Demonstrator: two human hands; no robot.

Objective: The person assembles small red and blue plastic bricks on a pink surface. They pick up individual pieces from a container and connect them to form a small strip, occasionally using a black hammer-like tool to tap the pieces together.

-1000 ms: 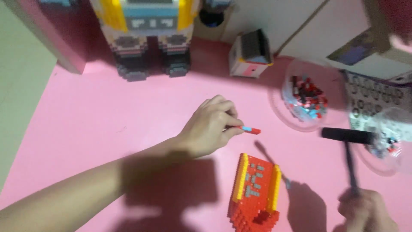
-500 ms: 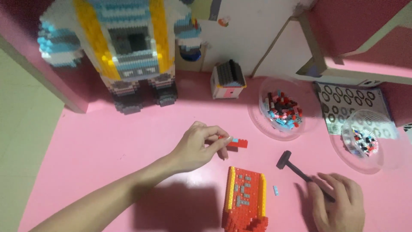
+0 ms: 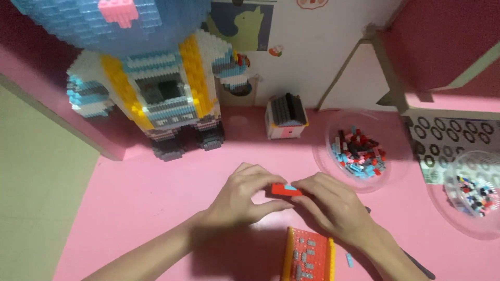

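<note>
My left hand (image 3: 244, 196) and my right hand (image 3: 333, 205) meet over the pink table (image 3: 135, 203). Between their fingertips they hold a small red brick piece (image 3: 285, 190) with a light blue bit on top. Just below the hands lies a red and orange block build (image 3: 308, 256) with grey studs, partly cut off by the bottom edge. A dark hammer-like tool (image 3: 414, 263) lies on the table under my right wrist, mostly hidden.
A large blue, yellow and white brick figure (image 3: 156, 88) stands at the back left. A small brick house (image 3: 285, 115) sits behind the hands. Two clear dishes of loose bricks (image 3: 358, 151) (image 3: 471, 195) are at the right, beside a patterned sheet (image 3: 450, 135).
My right hand has let go of the hammer-like tool and moved left to join my left hand on the small red piece. The view has tilted up and closer.
</note>
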